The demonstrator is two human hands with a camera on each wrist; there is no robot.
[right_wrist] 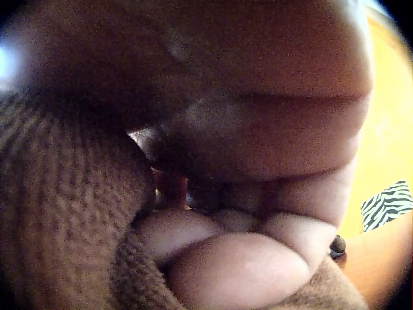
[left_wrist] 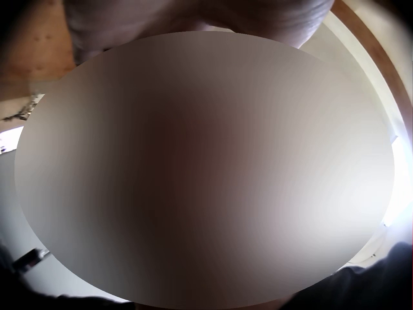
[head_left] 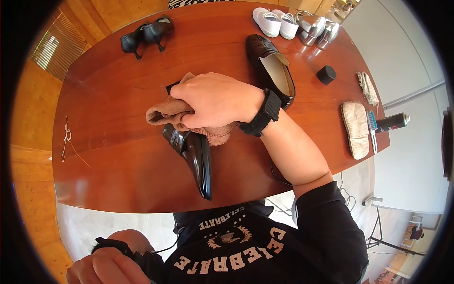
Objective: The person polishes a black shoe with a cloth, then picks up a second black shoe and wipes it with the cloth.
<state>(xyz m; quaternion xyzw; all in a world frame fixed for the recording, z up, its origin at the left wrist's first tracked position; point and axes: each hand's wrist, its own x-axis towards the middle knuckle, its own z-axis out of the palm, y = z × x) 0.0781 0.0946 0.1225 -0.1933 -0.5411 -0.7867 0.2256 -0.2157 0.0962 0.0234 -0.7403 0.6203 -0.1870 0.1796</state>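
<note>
My right hand (head_left: 220, 99) grips a bunched brown cloth (head_left: 163, 112) over a black loafer (head_left: 197, 161). The loafer lies on the table with its pointed toe towards me; hand and cloth hide its rear part. In the right wrist view, curled fingers (right_wrist: 239, 268) press into folds of ribbed fabric. A second black loafer (head_left: 268, 52) with a pale insole stands just beyond the right wrist. My left hand (head_left: 106, 270) is raised near the head camera at the lower left, partly cut off by the frame; whether it holds anything, I cannot tell.
Black heels (head_left: 158, 33), white sneakers (head_left: 279, 23) and silver shoes (head_left: 319, 31) line the far side. Towards the right are a black round container (head_left: 326, 74), a beige pad (head_left: 354, 130), a brush (head_left: 372, 132) and a spray can (head_left: 393, 122). Thin laces (head_left: 67, 135) lie left.
</note>
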